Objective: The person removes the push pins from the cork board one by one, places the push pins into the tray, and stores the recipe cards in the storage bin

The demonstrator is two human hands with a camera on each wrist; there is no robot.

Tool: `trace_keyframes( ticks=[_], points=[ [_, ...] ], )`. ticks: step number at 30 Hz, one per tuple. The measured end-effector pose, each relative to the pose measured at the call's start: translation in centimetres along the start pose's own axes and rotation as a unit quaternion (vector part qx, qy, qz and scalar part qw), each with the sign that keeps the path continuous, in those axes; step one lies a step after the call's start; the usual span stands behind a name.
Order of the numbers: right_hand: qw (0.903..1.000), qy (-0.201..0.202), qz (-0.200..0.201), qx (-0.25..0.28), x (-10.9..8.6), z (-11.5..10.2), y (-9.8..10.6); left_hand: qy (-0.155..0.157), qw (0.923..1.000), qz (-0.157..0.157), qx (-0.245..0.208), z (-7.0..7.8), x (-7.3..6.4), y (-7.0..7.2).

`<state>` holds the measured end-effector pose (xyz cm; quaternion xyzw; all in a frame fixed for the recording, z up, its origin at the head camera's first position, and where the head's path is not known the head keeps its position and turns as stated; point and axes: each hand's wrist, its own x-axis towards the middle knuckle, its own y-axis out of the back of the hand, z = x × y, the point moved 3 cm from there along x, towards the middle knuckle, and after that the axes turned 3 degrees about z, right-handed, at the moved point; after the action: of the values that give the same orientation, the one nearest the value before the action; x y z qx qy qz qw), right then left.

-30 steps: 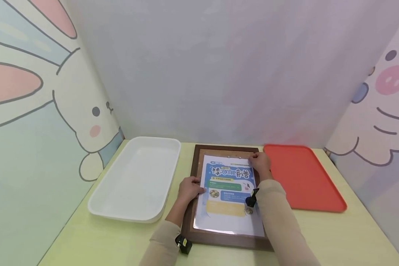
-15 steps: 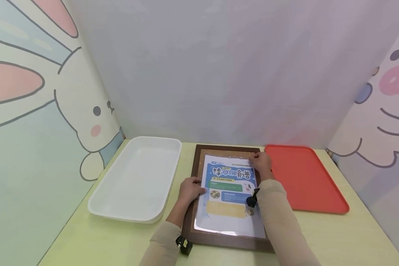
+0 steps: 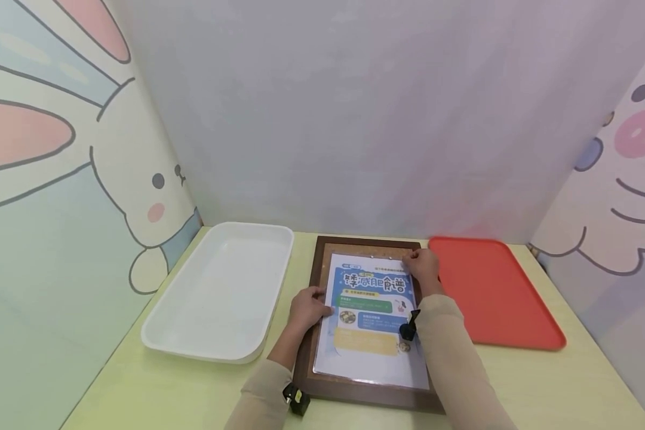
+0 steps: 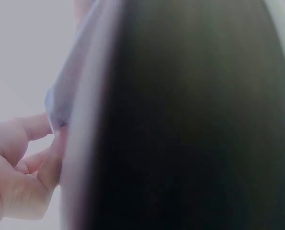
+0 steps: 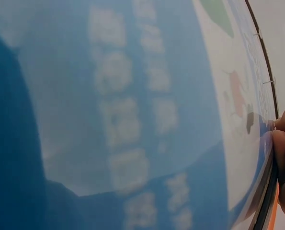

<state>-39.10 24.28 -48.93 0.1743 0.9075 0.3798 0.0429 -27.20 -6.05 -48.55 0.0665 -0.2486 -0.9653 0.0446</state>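
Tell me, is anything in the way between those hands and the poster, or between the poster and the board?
Nothing visible is. The left hand touches the poster at its left edge, the right hand is at its upper right corner, and the poster already lies over the board.

Centre of the tabletop (image 3: pixel 553 388), it's the board (image 3: pixel 365 402), and lying on it, the sheet (image 3: pixel 378 367)! Out left, the tub (image 3: pixel 226 292), a strip of tabletop between the two. Over right, the tray (image 3: pixel 505 292), just beside the board's far right corner, partly behind the right sleeve (image 3: pixel 454 358). Two pins (image 3: pixel 372 257) along the sheet's far edge, right hand (image 3: pixel 423 269) at its far right corner! Left hand (image 3: pixel 307 307) over the board's left side, thumb at the sheet's edge. Behind everything, the backdrop (image 3: pixel 355 119).
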Motion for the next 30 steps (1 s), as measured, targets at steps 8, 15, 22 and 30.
trace_keyframes(
  ticks=[8, 15, 22, 30],
  points=[
    [0.9999, 0.012, 0.002, -0.002, 0.10, 0.11, 0.05, 0.000, 0.9999, 0.004, 0.010, -0.01, 0.15, -0.02],
    [0.9999, 0.002, 0.008, 0.009, -0.15, -0.01, 0.11, 0.001, 0.9999, 0.004, 0.015, 0.01, 0.16, 0.07],
    [0.9998, -0.005, 0.005, 0.016, -0.50, -0.38, 0.19, 0.004, 0.9999, 0.003, 0.014, 0.01, 0.04, 0.04],
    [0.9999, -0.002, -0.014, -0.005, -0.33, -0.77, 0.32, 0.006, 0.9999, 0.003, 0.009, -0.04, 0.07, -0.01]
  ],
)
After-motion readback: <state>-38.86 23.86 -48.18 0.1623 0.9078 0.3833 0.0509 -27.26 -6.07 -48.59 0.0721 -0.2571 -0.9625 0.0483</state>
